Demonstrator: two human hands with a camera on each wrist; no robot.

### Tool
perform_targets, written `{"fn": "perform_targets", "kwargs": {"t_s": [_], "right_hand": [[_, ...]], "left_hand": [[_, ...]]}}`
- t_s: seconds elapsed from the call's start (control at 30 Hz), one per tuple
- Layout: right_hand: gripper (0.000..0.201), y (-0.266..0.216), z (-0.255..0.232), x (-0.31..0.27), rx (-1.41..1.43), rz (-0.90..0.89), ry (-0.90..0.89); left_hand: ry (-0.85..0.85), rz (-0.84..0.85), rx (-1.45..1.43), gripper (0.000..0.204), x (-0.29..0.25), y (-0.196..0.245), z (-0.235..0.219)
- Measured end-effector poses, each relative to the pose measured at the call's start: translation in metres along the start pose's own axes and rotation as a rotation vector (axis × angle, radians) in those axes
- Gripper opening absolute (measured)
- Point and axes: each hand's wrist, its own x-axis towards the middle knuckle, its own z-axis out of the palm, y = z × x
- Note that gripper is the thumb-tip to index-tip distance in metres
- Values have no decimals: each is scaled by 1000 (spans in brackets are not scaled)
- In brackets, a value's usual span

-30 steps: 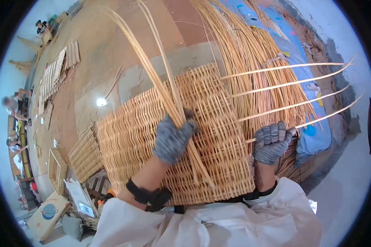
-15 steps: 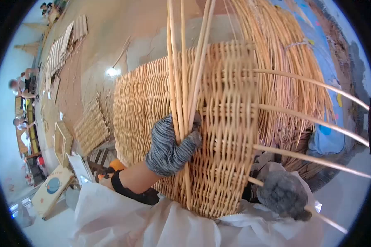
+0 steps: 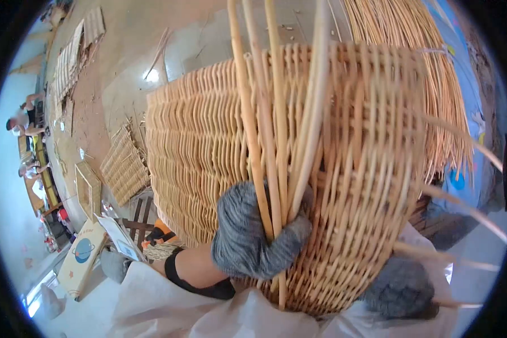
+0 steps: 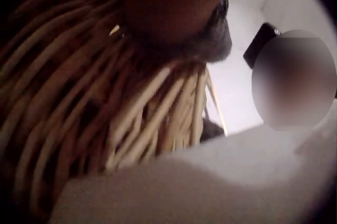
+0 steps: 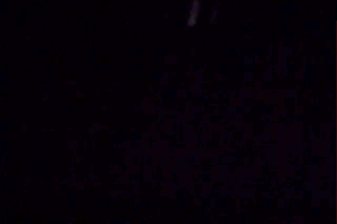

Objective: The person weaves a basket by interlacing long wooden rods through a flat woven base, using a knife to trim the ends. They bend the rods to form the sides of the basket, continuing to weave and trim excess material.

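Note:
A woven wicker panel (image 3: 197, 141) fills the middle of the head view, tilted up in front of my lap. My left hand (image 3: 259, 231), in a grey knit glove, grips several loose wicker rods (image 3: 276, 124) that stand up across the panel's face. At the panel's lower right edge is my gloved right hand (image 3: 400, 287), its fingers curled around a protruding stake (image 3: 459, 305). Other stakes (image 3: 473, 208) stick out from that edge, blurred. In the left wrist view the panel's weave (image 4: 47, 108) lies below a bare forearm (image 4: 168, 3). The right wrist view is almost black.
A large bundle of loose rods (image 3: 400, 34) lies on blue sheeting (image 3: 462, 73) at the right. On the floor at left are a smaller woven mat (image 3: 124, 163), a wooden frame (image 3: 88, 188) and a printed box (image 3: 83, 256). Seated people (image 3: 28, 121) are farther left.
The panel has tilted upright and come closer to the head camera. My right hand has moved down with the stake, and the left hand's rods have swung from leaning left to nearly upright.

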Motion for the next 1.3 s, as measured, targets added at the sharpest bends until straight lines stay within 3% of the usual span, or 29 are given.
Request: {"fn": "perform_targets", "kwargs": {"t_s": [0.03, 0.13, 0.27, 0.3, 0.33, 0.43, 0.53, 0.6, 0.63, 0.73, 0.8, 0.83, 0.87, 0.9, 0.93, 0.97, 1.07, 1.1, 1.2, 1.3], "right_hand": [[55, 1, -1, 3, 12, 10, -9], [55, 1, 1, 8, 52, 33, -56], [55, 6, -6, 29, 166, 131, -146], [56, 12, -1, 26, 209, 185, 126], [54, 17, -8, 38, 274, 225, -62], [40, 6, 0, 80, 118, 480, 332], [32, -34, -25, 105, -80, 247, 399], [29, -37, -24, 55, -364, 41, 318], [28, -33, -21, 24, -285, -131, 51], [29, -43, 16, 0, -885, -20, 268], [32, -67, 1, 16, -1121, 340, 218], [29, -68, 29, 13, -1074, 654, 249], [27, -45, 23, 4, -1008, 619, -26], [31, -31, 46, -2, -1272, 553, -282], [35, -8, 62, -7, -1421, 510, -421], [36, 10, 66, -8, -1339, 748, -375], [36, 26, 44, -18, -1210, 555, -325], [33, 16, 42, -20, -1419, 153, -382], [20, -36, 65, -13, -1270, -42, 88], [12, -49, 43, -22, -1254, 84, -95]], "left_hand": [[-9, -59, -16, 39, 0, 6, -1], [172, -27, -104, 18, 3, 10, 4], [195, -150, -303, 19, -12, 53, 22], [177, -153, -307, 21, -20, 63, 31], [197, -126, -298, 21, -25, 67, 41], [232, -39, -297, 21, -34, 60, 51], [323, -37, -313, 19, -26, 40, 40], [357, -1, -324, 17, -21, 28, 39], [370, -8, -301, 17, -18, 25, 37], [326, 19, -392, 20, -14, 16, 27], [198, 116, -469, 23, -11, 10, 17], [181, 114, -509, 28, -18, 18, 16], [154, 108, -514, 30, -22, 23, 17], [122, 96, -520, 32, -27, 24, 21], [89, 80, -526, 33, -32, 25, 25], [77, 30, -565, 36, -37, 26, 29], [311, -127, -500, 39, -48, 21, 27], [270, -32, -721, 42, -44, 20, 24], [373, -111, -542, 47, -46, 30, 8], [539, -94, -150, 57, -50, 25, 27]]}}
